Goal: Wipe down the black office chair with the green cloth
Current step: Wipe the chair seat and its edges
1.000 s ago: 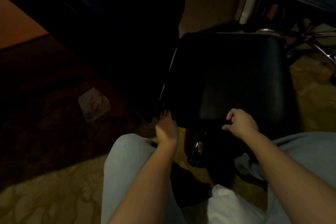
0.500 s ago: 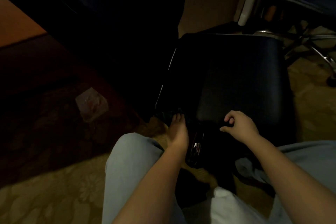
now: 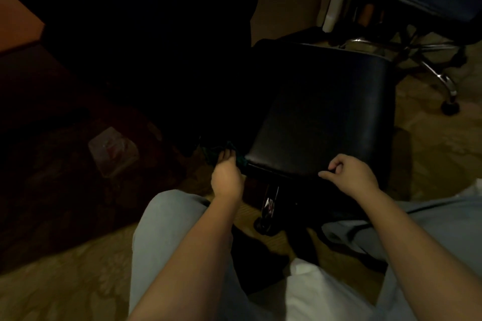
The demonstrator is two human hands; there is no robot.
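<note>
Cloth (image 3: 208,155) under left hand (image 3: 226,177), chair (image 3: 326,112) corner | right hand (image 3: 352,174) curled at edge

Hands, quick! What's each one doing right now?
Left hand: open, fingers straight, pressing the green cloth on the chair seat corner.
Right hand: closed, fingers curled, holding nothing, resting on the seat's front edge.

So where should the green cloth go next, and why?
Probably slide the left hand and the crumpled green cloth under its fingers rightward along the front edge of the black padded chair seat, toward the right hand. The cloth is only at the seat's near left corner, and the right hand rests curled on that edge, seemingly steadying it.
</note>
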